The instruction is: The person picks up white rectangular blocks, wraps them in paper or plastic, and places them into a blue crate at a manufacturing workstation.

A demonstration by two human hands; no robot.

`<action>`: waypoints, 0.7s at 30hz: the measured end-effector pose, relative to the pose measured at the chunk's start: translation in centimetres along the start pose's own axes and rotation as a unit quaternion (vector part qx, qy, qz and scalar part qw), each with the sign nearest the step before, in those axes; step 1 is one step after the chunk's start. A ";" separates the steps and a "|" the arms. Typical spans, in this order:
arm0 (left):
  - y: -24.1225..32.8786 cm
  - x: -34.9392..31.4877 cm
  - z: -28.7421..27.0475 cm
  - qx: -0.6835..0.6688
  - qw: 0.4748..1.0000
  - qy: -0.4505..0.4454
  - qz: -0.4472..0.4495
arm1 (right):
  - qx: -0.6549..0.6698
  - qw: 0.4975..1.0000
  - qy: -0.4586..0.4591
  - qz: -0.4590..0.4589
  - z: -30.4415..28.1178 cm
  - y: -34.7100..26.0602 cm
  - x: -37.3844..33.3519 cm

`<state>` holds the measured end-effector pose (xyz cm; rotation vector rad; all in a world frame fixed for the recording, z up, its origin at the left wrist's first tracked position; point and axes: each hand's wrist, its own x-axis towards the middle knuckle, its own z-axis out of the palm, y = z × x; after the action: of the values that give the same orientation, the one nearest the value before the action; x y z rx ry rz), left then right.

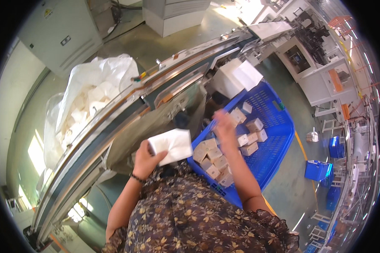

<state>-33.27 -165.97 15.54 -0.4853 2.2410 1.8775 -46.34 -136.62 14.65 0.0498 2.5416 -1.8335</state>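
My left hand [146, 161] is closed on a creased white paper piece [171, 146], with the thumb on top of it. Whether this is a single sheet or a flat packet I cannot make out. My right hand [225, 123] is over the left part of a large blue plastic basket [278, 126], its fingers smeared by motion. Several small whitish boxes [250, 148] lie loose inside the basket, some in a heap at its near left side. A greyish-green cloth [135, 141] hangs in front of me, just beyond the left hand.
A long conveyor rail [126, 99] runs diagonally ahead. Beyond it stands a clear plastic sack [128, 67] of white scraps. A white box-shaped unit [234, 78] sits at the basket's far edge. To the right, blue crates [316, 169] rest on the green floor, near machines [325, 80].
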 end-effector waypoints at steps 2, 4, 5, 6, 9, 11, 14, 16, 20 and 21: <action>-0.4 -1.0 -1.4 0.206 0.975 0.079 0.016 | -0.088 0.948 0.296 -0.073 -4.1 -0.5 7.8; -0.6 -1.7 -1.6 0.226 0.968 0.099 0.044 | 0.105 0.929 0.342 0.095 -12.0 3.4 17.1; 0.3 -2.6 -1.6 0.277 0.954 0.114 0.023 | 0.198 0.905 0.307 0.217 -13.3 2.4 19.5; 1.3 -3.1 -1.8 0.300 0.947 0.103 0.045 | 0.258 0.903 0.214 0.268 -14.7 2.5 21.4; 2.0 -4.6 -3.1 0.364 0.903 0.110 0.198 | 0.288 0.876 0.069 0.380 -15.8 4.9 24.7; 2.7 -5.2 -4.7 0.375 0.864 0.124 0.312 | 0.273 0.889 0.040 0.366 -19.1 7.0 25.8; 3.1 -6.8 -7.1 0.445 0.785 0.171 0.397 | 0.161 0.978 0.057 0.120 -17.4 5.9 24.0; 3.2 -8.3 -8.7 0.518 0.701 0.203 0.445 | -0.152 0.969 0.106 -0.161 -12.6 0.7 20.4; 2.4 -9.4 -11.7 0.522 0.627 0.241 0.527 | -0.369 0.749 -0.091 -0.542 -3.2 -13.8 7.5; 2.5 -9.8 -12.5 0.521 0.620 0.240 0.535 | -0.329 0.698 -0.162 -0.616 -1.3 -14.8 6.4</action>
<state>-24.13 -176.52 23.56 0.8337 3.8283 0.0330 -53.16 -139.91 28.97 -2.1480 2.8227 -0.5389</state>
